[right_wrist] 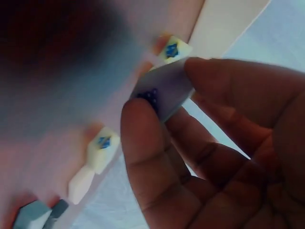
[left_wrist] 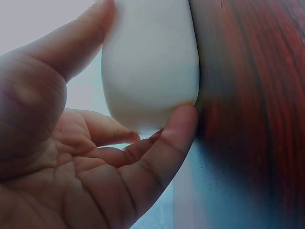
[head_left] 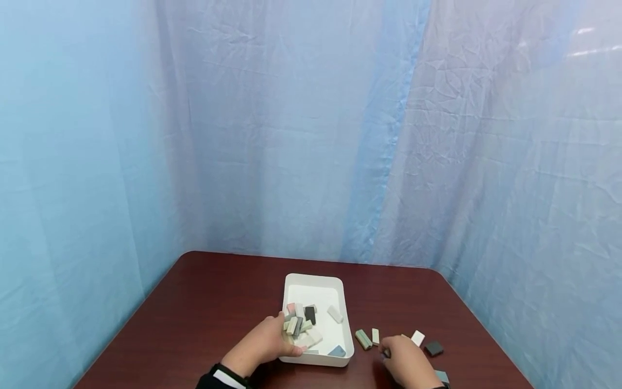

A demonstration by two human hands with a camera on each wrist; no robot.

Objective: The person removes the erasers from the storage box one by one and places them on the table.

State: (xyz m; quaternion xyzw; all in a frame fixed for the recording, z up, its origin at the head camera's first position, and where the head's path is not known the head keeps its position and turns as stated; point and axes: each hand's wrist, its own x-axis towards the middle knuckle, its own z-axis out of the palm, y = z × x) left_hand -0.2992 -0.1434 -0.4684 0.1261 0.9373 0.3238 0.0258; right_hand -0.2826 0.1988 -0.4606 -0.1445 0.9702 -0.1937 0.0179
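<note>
A white tray (head_left: pixel 311 294) stands on the table with several small blocks piled at its left and near side. My left hand (head_left: pixel 266 340) holds the tray's near left part. In the left wrist view, thumb and fingers clasp the tray wall (left_wrist: pixel 152 57) from opposite sides. To the right of the tray, my right hand (head_left: pixel 409 361) pinches a small greyish block (right_wrist: pixel 167 88) between thumb and fingertips. A dark blue mark shows on its face. Most of that block is hidden by the hand in the head view.
Loose blocks lie around the right hand: a green one (head_left: pixel 363 339), a cream one (head_left: pixel 375 336), a white one (head_left: pixel 418 338), a black one (head_left: pixel 434 348) and a blue-grey one (head_left: pixel 442 376). Light blue curtains (head_left: pixel 291 135) surround the dark red table (head_left: pixel 218 292).
</note>
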